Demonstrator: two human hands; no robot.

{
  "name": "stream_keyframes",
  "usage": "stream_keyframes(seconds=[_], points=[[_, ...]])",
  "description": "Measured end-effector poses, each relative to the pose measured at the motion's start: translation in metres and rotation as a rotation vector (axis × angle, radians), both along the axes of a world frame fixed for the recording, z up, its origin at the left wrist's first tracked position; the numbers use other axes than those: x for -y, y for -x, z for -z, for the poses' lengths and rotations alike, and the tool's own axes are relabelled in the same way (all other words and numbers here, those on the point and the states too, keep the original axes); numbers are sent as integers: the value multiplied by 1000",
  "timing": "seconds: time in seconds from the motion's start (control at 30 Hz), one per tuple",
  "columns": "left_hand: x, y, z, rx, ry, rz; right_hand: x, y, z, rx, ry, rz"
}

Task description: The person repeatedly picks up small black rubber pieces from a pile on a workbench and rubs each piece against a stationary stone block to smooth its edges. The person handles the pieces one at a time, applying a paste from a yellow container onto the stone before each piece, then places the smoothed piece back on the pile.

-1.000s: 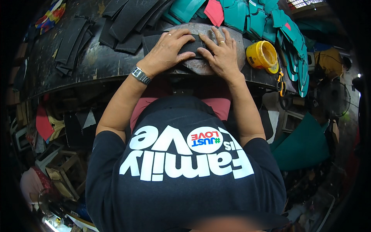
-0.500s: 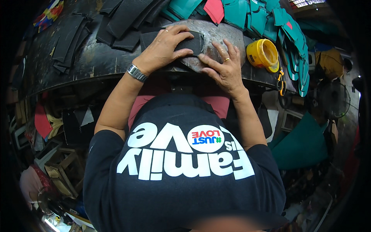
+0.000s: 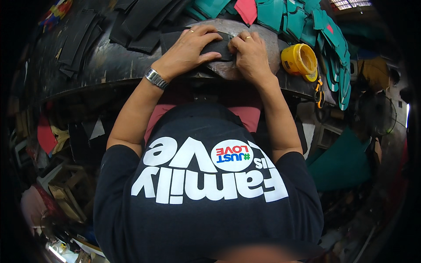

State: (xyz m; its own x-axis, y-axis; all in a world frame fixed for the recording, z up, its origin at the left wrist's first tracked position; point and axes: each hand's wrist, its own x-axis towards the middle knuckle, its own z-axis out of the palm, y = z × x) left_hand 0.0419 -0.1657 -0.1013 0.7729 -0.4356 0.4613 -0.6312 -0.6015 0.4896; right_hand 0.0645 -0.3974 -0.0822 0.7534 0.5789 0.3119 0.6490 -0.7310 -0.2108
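A flat black piece of sheet material [image 3: 218, 49] lies at the table's near edge, partly over a worn greyish-brown slab [image 3: 268, 46]. My left hand [image 3: 189, 47] rests on this piece, thumb and index finger spread apart along its surface. At the piece's right end, my right hand [image 3: 251, 56] is curled, with thumb and fingers pinched at the edge. Its fingertips are partly hidden by the hand itself.
Stacks of black pieces [image 3: 142, 22] lie at the far left. Teal pieces [image 3: 269, 15] and a red one [image 3: 246, 11] are spread at the back and right. An open yellow tub [image 3: 293, 61] and orange-handled scissors [image 3: 319, 93] sit on the right.
My right hand has moved up slightly and its outstretched fingers have curled in to pinch the right end of the black piece. My left hand stays nearly in place.
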Motion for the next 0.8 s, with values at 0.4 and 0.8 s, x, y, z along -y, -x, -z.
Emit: stream_keyframes(seconds=[0.4, 0.8], points=[[-1, 0, 3, -25, -1, -3, 16, 25, 10, 79, 134, 94], [1, -1, 3, 17, 43, -10, 23, 78, 8, 47, 42, 26]])
